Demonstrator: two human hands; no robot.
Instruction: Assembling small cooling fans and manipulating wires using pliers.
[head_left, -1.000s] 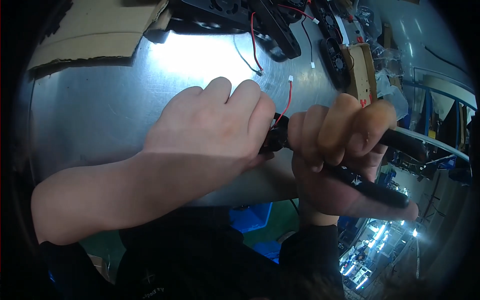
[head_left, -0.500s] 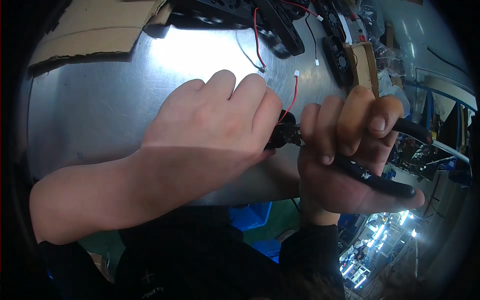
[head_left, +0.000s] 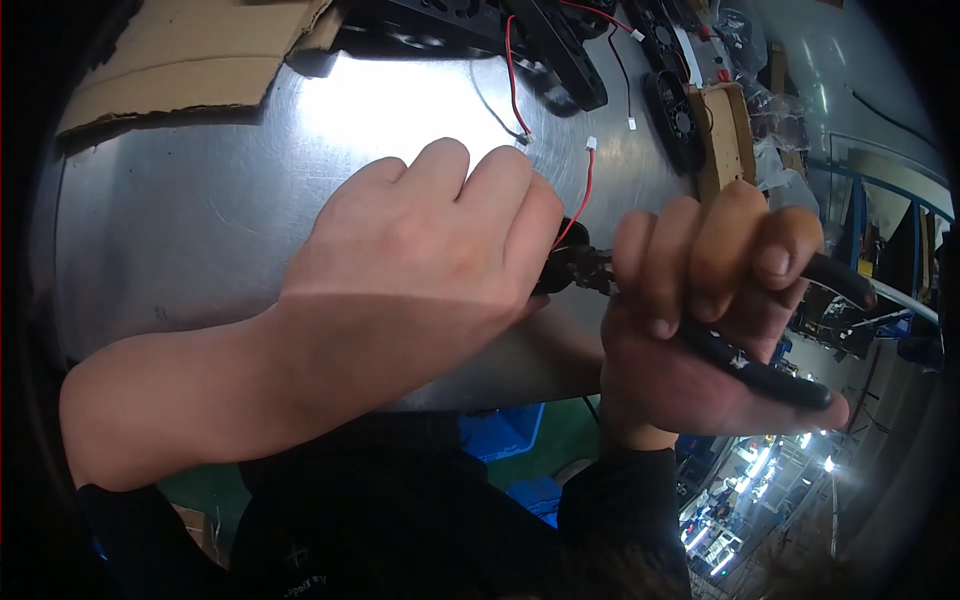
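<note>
My left hand is closed, its back facing up, over the metal table. A small black part sticks out beyond its fingers, and most of that part is hidden under the hand. From it a red wire runs up to a white plug. My right hand grips black-handled pliers, palm upward, the fingers curled over one handle and the other across the palm. The dark metal head of the pliers points left and meets the black part; whether its jaws are closed on it is hidden.
Torn cardboard lies at the far left of the metal table. Black frames with red wires stand at the back. Black fans sit by a cardboard box at the right. Blue bins are on the floor below.
My right hand and the pliers have shifted slightly to the right and toward me. My left hand has barely moved.
</note>
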